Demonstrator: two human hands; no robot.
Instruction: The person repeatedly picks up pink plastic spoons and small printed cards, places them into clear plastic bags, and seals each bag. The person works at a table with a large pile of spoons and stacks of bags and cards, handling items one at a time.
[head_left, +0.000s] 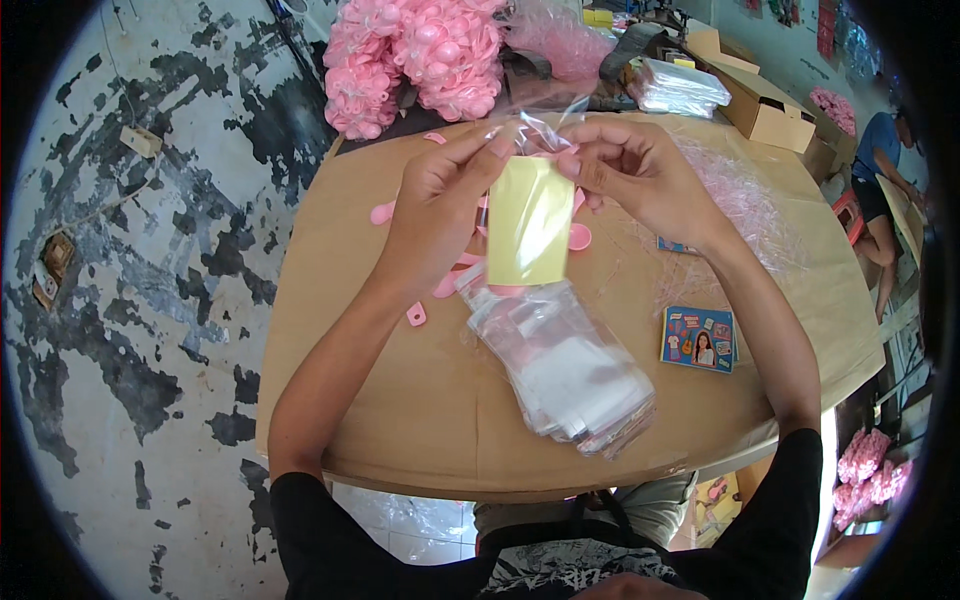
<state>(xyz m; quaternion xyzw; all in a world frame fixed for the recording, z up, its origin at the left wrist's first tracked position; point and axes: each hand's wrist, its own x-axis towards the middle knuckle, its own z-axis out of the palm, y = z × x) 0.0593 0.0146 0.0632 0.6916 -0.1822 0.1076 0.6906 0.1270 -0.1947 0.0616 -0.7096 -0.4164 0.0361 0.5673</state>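
Note:
Both my hands pinch the upper end of a clear plastic bag (545, 133) held up over the table. Inside the bag sits a pale yellow card (530, 222), light glaring off its surface. My left hand (450, 190) grips the bag's left side with thumb and forefinger, and my right hand (640, 175) grips its right side. Just below lies a stack of empty clear plastic bags (565, 370). Pink plastic spoons (579, 237) lie scattered behind and beside my hands, partly hidden. A small stack of blue printed cards (698, 340) rests near my right forearm.
Bundles of pink plastic pieces (420, 60) are heaped at the table's far left. Shredded pink filler (735, 205) spreads beyond my right forearm. Packed clear bags (680, 87) and an open cardboard box (755, 95) stand at the far right. Another person (880, 170) sits at the right.

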